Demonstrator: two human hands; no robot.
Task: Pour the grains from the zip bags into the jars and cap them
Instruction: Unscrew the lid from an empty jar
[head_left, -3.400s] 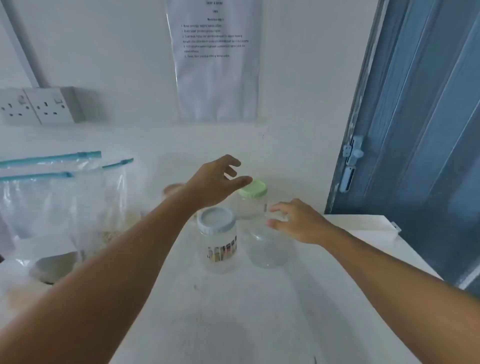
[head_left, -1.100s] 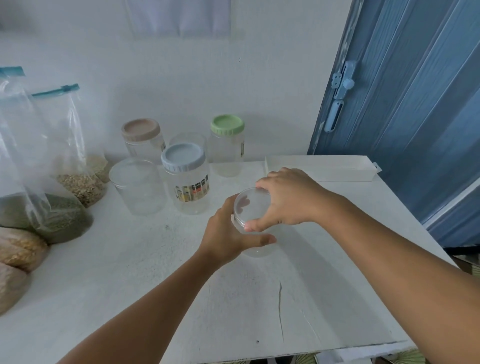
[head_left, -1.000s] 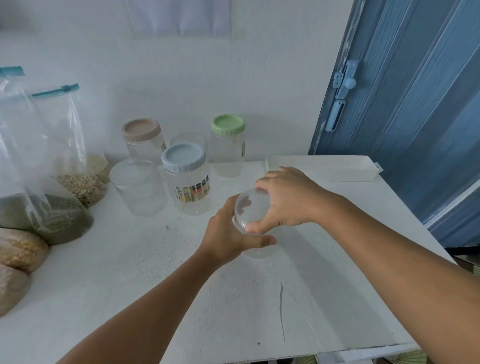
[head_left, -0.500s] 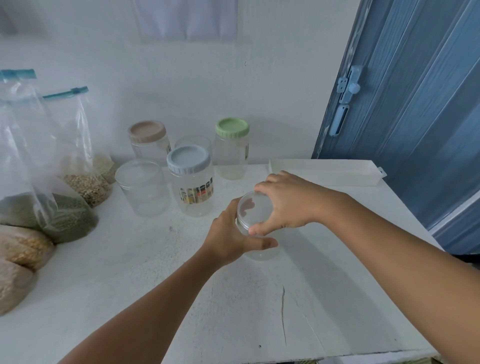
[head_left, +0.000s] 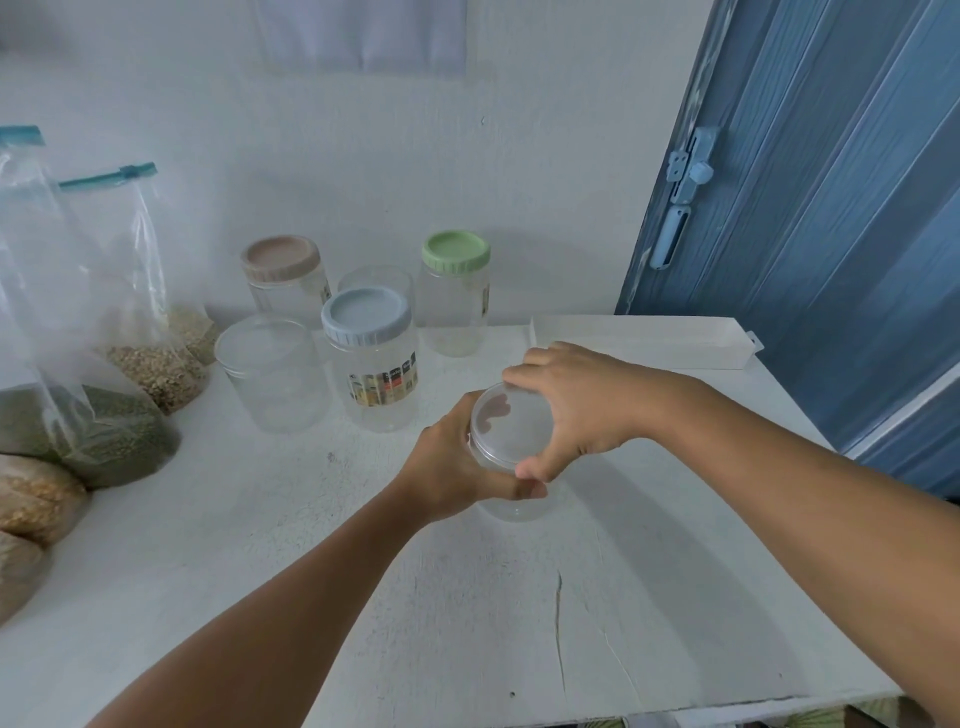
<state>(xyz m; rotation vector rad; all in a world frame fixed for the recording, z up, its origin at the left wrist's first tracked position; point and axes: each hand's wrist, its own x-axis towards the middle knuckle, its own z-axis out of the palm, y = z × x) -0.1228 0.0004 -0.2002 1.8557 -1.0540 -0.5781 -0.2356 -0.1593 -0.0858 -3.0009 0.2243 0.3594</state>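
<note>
1. Head view, far left: I see zip bags of grain leaning at the wall end of the white table (head_left: 467, 623). The tall zip bag (head_left: 140, 291) with the teal zipper holds pale grain at its bottom. In front of it lies a bag of green grain (head_left: 104, 436), and two tan bags (head_left: 31, 499) sit at the frame's edge.
2. Next comes the cluster of jars. The brown-lidded jar (head_left: 283, 275) stands at the back, a clear-lidded jar (head_left: 272, 379) in front of it, and the blue-lidded jar (head_left: 371, 358) with its printed label just beside that one. Another clear jar (head_left: 376, 278) peeks out behind the blue lid. The green-lidded jar (head_left: 456, 291) stands near the wall.
3. Centre: my left hand (head_left: 457, 462) is wrapped round the body of the clear jar in hand (head_left: 511, 499), thumb across its front. That jar stands on the table, apart from the cluster and nearer to me.
4. My right hand (head_left: 576, 405) comes from the other side, fingers and thumb curled over the rim of the clear lid (head_left: 511, 421), which sits on the jar's mouth. I cannot tell whether it is loose or tight.
5. Right: a shallow white tray (head_left: 727, 338) lies at the table's back edge, beside the blue door (head_left: 831, 208) with its pale latch (head_left: 685, 176).
</note>
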